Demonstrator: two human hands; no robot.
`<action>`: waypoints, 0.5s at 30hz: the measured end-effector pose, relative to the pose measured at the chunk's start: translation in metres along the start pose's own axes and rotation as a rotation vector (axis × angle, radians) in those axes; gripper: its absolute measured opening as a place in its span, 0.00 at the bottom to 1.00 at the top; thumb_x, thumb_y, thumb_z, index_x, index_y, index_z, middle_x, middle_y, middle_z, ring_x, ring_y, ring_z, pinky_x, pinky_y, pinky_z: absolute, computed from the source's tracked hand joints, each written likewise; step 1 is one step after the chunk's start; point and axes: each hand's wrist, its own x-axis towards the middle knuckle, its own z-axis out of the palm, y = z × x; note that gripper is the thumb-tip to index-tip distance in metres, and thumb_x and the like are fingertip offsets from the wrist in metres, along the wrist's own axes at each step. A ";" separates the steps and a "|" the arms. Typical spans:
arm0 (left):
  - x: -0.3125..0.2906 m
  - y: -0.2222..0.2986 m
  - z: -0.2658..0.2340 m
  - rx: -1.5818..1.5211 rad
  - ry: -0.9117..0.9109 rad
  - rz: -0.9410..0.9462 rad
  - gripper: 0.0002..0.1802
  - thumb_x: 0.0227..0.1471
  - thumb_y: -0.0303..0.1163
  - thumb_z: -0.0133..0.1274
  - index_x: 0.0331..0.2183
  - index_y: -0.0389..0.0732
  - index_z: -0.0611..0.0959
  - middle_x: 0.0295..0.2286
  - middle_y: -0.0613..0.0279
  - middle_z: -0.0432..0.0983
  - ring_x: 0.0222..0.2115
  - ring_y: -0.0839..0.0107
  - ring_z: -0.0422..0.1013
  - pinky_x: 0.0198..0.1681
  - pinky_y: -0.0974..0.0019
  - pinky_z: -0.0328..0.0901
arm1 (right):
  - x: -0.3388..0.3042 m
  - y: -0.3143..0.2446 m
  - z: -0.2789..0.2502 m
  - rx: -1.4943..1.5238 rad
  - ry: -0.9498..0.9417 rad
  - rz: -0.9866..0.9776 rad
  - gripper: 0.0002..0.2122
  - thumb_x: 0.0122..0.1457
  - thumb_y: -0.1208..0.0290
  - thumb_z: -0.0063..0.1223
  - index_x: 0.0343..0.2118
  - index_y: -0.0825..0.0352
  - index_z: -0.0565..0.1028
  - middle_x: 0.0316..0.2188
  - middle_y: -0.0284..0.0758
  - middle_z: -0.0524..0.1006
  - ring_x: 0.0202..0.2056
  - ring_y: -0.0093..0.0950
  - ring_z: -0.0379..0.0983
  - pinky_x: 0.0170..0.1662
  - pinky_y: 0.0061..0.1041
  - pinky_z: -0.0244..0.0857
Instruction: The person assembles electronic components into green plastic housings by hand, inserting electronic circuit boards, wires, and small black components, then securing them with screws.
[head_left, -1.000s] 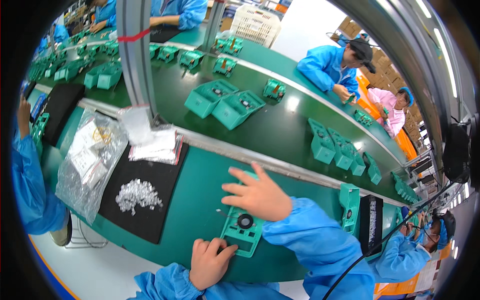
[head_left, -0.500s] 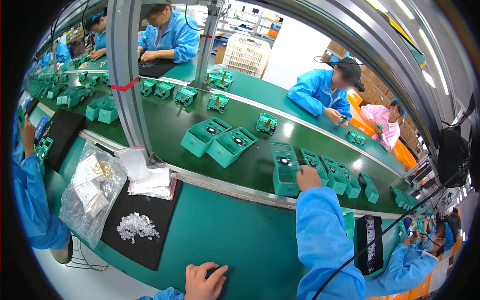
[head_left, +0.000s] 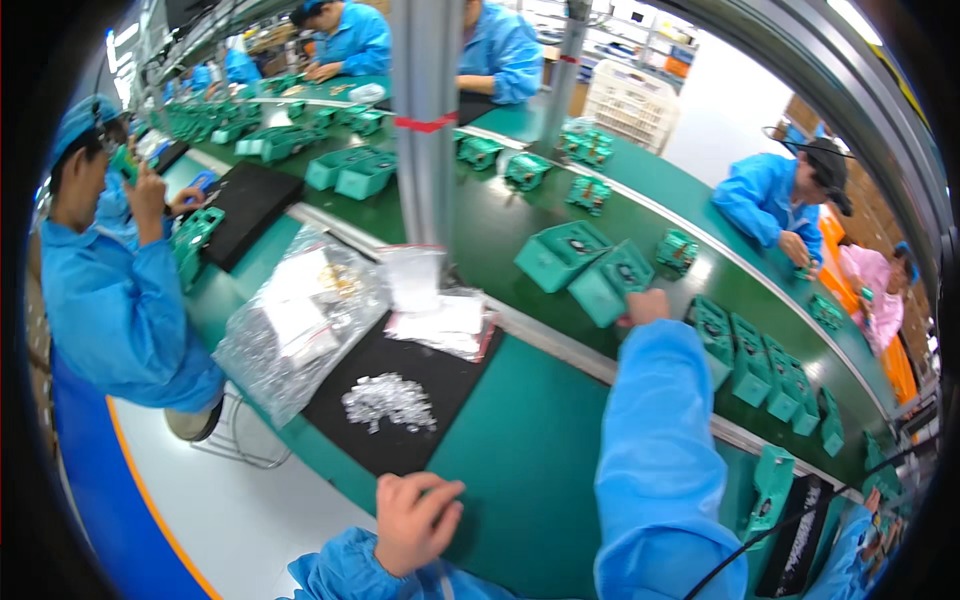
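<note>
My right hand reaches over the conveyor, its fingers closed on the near right edge of a green plastic housing. A second green housing stands just left of it, nearly touching. My left hand hovers low over the near edge of the green worktable, holding nothing, its fingers loosely bent and apart. Ahead of that hand, a pile of small clear plastic pieces lies on a black mat.
Several green housings line the belt at right. Small green assemblies sit farther back. A metal post rises before the belt. Plastic bags lie at left. A black tray stands at right. Co-workers sit around the line.
The view has turned left. My right hand has gone from the first housing of the right row to the right one of the housing pair. My left hand stays near the table edge.
</note>
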 end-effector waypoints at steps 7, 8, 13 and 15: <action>0.002 -0.058 -0.042 0.312 0.141 -0.330 0.11 0.37 0.22 0.57 0.30 0.42 0.80 0.30 0.61 0.70 0.32 0.61 0.64 0.37 0.63 0.59 | -0.096 -0.003 -0.034 -0.267 -0.152 -0.761 0.13 0.46 0.83 0.42 0.35 0.66 0.74 0.28 0.39 0.76 0.31 0.39 0.72 0.35 0.31 0.64; 0.007 -0.061 -0.042 0.330 0.142 -0.316 0.10 0.37 0.23 0.58 0.29 0.42 0.80 0.30 0.63 0.70 0.31 0.61 0.64 0.36 0.64 0.59 | -0.112 -0.009 -0.047 -0.570 -0.243 -1.049 0.13 0.41 0.84 0.44 0.30 0.60 0.75 0.27 0.34 0.75 0.31 0.35 0.70 0.34 0.32 0.60; 0.019 -0.070 -0.035 0.372 0.114 -0.279 0.08 0.38 0.25 0.58 0.28 0.43 0.80 0.28 0.66 0.71 0.30 0.63 0.65 0.35 0.64 0.59 | -0.174 -0.019 -0.050 -0.820 -0.509 -1.264 0.10 0.41 0.76 0.50 0.26 0.51 0.74 0.28 0.21 0.72 0.38 0.26 0.67 0.36 0.28 0.57; 0.023 -0.070 -0.032 0.397 0.115 -0.183 0.07 0.38 0.25 0.58 0.26 0.43 0.79 0.26 0.66 0.70 0.28 0.63 0.65 0.34 0.63 0.58 | -0.181 -0.021 -0.052 -0.911 -0.498 -1.381 0.09 0.42 0.74 0.52 0.28 0.51 0.74 0.32 0.23 0.72 0.42 0.28 0.67 0.38 0.30 0.58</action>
